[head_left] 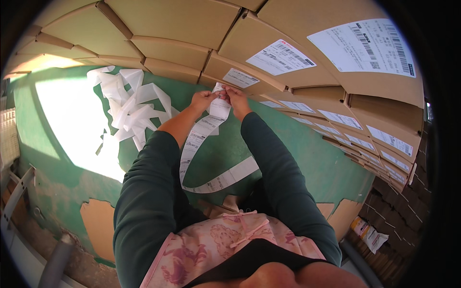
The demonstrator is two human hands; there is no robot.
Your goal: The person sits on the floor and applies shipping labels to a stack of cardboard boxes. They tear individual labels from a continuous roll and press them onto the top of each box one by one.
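Observation:
A long strip of printed shipping labels [194, 147] hangs from both my hands and curls down to the green floor in a wide loop. My left hand [202, 101] pinches the upper end of the strip at its left edge. Right beside it, my right hand [234, 98] holds the same end from the other side, the fingertips close together. Just beyond my hands, a cardboard box [216, 70] in the lowest row carries a white label [241, 78]. Boxes above and to the right bear similar labels with printing and barcodes.
Stacked cardboard boxes [180, 21] form a wall ahead and along the right. A tangled heap of white backing paper [126, 104] lies on the green floor [288, 169] to the left. Flat cardboard pieces [98, 226] lie near me. Grey metal tubes [57, 259] stand at lower left.

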